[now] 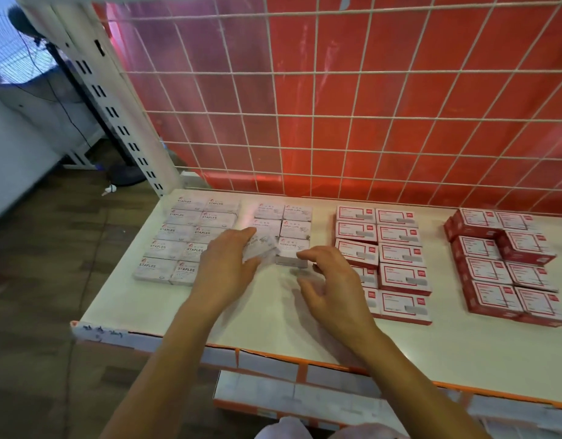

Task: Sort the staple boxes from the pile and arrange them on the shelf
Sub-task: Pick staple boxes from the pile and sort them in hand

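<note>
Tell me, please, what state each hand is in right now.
Left hand: grips a white box.
Right hand: open, fingers loosely curled, holding nothing.

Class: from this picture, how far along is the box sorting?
Done: white STAPLES boxes and red-and-white boxes sit in tidy rows on the white shelf. In hand: the left grip holds a blurred white box; the right grip hovers open. Left: seating it.

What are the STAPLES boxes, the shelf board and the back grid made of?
White STAPLES boxes: printed cardboard, matte, going by the sharp folded edges and flat print.
Shelf board: smooth white with a slight sheen. It could be painted sheet metal or laminate, and the look does not settle which.
Back grid: probably steel wire with a white coating, going by the thin crossed rods.
</note>
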Available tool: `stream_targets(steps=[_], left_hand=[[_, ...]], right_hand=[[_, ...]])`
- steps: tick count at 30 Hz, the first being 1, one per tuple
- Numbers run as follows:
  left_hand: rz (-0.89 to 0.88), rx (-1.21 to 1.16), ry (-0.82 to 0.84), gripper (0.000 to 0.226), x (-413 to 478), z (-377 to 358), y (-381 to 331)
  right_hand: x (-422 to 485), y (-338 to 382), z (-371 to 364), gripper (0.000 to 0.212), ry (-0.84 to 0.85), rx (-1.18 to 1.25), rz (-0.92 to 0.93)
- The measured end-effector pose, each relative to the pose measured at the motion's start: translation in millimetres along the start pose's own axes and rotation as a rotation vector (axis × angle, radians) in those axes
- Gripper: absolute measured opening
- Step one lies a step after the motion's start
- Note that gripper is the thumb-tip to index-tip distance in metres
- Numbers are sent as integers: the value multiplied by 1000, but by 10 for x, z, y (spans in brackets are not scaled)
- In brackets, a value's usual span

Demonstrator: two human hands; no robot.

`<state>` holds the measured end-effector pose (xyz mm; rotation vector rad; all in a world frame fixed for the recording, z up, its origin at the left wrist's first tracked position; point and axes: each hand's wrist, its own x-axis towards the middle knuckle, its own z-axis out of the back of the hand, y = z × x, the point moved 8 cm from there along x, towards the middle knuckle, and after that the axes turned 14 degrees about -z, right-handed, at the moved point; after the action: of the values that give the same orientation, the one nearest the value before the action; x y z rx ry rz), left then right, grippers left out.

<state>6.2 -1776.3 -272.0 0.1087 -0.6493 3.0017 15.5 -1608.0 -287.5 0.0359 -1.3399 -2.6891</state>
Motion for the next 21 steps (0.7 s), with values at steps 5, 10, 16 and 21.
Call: stream_targets(steps=[5, 10, 16, 21], left_hand=[[-96, 155, 55, 54, 50, -111, 76], [-134, 141, 17, 53, 94, -185, 125], [-95, 52, -40, 46, 153, -156, 211], [-96, 6, -41, 51, 163, -145, 175]], right_hand=[[138, 27, -41, 39, -29, -177, -65], [298, 76, -95, 48, 0, -350, -115], [435, 61, -148, 44, 37, -384, -192], [440, 46, -150, 44, -1, -342, -192]])
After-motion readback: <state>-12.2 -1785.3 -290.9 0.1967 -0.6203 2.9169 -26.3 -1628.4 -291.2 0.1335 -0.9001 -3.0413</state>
